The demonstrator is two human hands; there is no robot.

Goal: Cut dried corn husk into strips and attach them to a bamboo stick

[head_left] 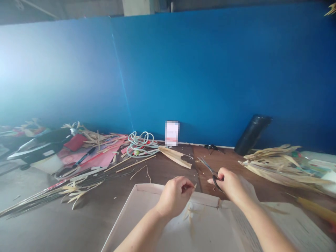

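My left hand (pixel 174 196) is closed in a pinch above a white open box (pixel 147 213), and a small pale tip, like a bit of dried husk (pixel 194 187), sticks out of its fingers. Inside the box lie several thin husk strips (pixel 190 213), somewhat blurred. Fingers of my right hand (pixel 231 183) are round the black handles of a pair of scissors (pixel 210 167); the blades point up and left, away from the husk. Beyond them a wide dry corn husk (pixel 175 157) rests on the brown table (pixel 105 199).
A coiled pale cable (pixel 140 144) and a small pixelated card (pixel 172 133) stand near the blue wall (pixel 199 77). At right are a black cylinder (pixel 252 134), a husk pile (pixel 278 166) and a yellow-handled tool (pixel 315 208). Bundled stems (pixel 47 197) and pink paper (pixel 105 155) lie left.
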